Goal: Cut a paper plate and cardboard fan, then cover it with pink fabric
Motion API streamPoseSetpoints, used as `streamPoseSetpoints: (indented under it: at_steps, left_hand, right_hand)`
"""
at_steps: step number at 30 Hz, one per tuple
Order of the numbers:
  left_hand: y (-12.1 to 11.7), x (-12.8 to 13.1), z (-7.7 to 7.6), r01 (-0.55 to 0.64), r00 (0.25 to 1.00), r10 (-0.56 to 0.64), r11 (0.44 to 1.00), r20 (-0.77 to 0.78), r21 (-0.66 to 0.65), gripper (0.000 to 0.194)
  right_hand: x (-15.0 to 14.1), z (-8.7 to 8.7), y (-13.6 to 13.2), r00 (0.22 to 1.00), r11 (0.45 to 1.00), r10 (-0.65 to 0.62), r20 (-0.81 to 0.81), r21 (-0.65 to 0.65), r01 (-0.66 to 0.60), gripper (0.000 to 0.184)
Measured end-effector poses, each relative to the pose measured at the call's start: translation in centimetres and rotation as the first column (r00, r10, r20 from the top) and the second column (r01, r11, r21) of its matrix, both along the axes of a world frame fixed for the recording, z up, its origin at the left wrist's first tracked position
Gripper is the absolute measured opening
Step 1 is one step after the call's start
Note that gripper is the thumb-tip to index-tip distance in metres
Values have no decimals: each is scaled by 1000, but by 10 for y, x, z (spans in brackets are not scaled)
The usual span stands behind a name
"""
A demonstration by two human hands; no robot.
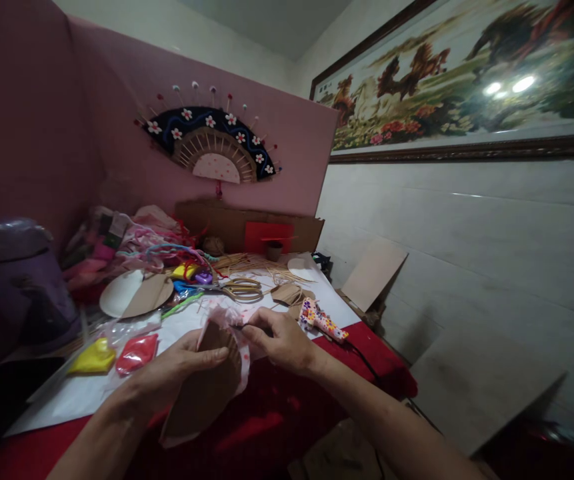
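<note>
My left hand point(189, 363) is closed round a brown cardboard piece point(207, 393) with a rounded edge, its thumb lying across the face. Pale pink spotted cloth point(244, 370) wraps the card's edge and bunches up at the top. At that upper right edge, my right hand point(284, 341) pinches with thumb and fingers against the cloth. A small dark thing shows between its fingertips, too hidden to name. Just right of this hand lies a flower-patterned glue gun point(319, 320) with a black cord. Gold-handled scissors point(241, 289) rest beyond both hands on white paper.
Yellow point(93, 357) and red packets point(137, 353) lie at left, near a round white-and-brown disc point(137, 293). Thin sticks point(261, 265) and a heap of pink cloth and cords point(141, 240) are behind. A decorated fan point(211, 143) is on the pink panel. Red cloth point(381, 360) covers the table edge.
</note>
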State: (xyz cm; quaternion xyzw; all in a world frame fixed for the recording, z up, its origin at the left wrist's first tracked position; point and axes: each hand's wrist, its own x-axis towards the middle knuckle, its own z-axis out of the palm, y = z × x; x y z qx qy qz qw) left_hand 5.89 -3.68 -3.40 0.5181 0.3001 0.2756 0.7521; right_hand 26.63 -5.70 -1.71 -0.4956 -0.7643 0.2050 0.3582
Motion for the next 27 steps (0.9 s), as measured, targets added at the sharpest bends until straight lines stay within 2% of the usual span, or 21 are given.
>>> streamPoseSetpoints:
  at_steps: [14,19,27]
  left_hand:
    - [0,0,2,-27,999,27,1000,-18,1,22]
    - [0,1,2,-27,1000,27,1000,-12,-4,22]
    - [0,1,2,-20,1000,20,1000,-15,-7,24]
  right_hand:
    - [4,-3,1,999,999,-3,-51,-35,1,25]
    - [8,0,-1,999,998,31,39,-57,-29,33]
    - [5,8,-4,994,1000,-27,107,12,26,34]
